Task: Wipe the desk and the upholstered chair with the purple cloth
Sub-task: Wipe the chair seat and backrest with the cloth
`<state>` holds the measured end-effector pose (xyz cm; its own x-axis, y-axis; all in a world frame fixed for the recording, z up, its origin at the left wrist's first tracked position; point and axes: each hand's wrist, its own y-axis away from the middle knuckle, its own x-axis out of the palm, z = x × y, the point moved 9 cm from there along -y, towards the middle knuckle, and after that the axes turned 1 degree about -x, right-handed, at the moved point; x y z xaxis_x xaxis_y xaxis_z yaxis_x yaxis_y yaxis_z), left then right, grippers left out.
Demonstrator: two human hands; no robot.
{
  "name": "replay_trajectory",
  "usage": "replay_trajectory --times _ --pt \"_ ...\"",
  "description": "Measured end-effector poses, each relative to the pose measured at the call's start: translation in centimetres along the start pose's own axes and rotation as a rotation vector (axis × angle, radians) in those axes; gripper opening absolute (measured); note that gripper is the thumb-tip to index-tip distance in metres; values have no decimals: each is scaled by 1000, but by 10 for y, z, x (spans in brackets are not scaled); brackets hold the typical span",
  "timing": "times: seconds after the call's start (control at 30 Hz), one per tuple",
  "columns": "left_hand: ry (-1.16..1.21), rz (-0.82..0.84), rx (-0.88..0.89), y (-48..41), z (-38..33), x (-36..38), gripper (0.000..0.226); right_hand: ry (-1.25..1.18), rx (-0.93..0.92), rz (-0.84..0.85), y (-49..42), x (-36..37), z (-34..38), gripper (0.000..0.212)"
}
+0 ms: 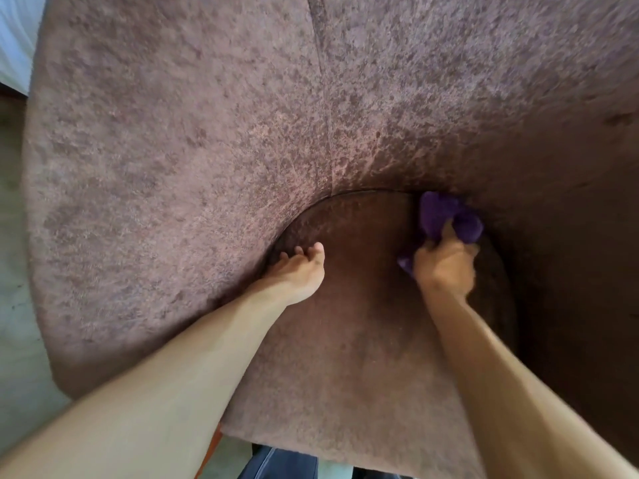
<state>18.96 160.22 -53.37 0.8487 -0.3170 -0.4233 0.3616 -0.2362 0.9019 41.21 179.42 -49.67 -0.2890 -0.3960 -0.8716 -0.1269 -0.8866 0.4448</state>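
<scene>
The upholstered chair fills almost the whole view, covered in mottled pinkish-brown velvet, with a curved backrest wrapping around a darker seat. My right hand is shut on the bunched purple cloth and presses it into the back right corner of the seat, where seat and backrest meet. My left hand rests with fingers spread at the left edge of the seat, against the inner wall of the backrest. It holds nothing. The desk is not in view.
A pale floor shows along the left side, and something white sits at the top left corner. Dark trouser legs appear below the seat's front edge. The right side of the chair lies in deep shadow.
</scene>
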Motion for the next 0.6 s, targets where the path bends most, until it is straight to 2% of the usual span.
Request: replay_trajectory --times 0.07,0.17,0.2,0.23,0.3,0.37,0.43,0.53,0.6 --pt "31 -3 -23 1 2 1 75 -77 -49 102 32 27 39 60" --pt "116 -32 -12 2 2 -7 78 81 -461 384 95 79 114 47" --pt "156 -45 -12 3 3 -11 81 138 -545 444 108 86 127 43" --pt "183 -55 -15 3 4 -14 84 177 -580 461 113 87 131 41" --pt "180 -60 -9 4 4 -17 86 247 -602 392 102 76 126 48" --pt "172 -41 14 4 0 -16 82 319 -561 289 73 54 110 68" --pt "188 -23 31 4 -3 -18 79 322 -439 216 34 28 86 78" --pt "206 -4 54 4 -7 -18 76 248 -238 135 0 4 37 70" --pt "205 9 56 4 -6 -13 75 60 -58 71 -2 -5 -2 65"
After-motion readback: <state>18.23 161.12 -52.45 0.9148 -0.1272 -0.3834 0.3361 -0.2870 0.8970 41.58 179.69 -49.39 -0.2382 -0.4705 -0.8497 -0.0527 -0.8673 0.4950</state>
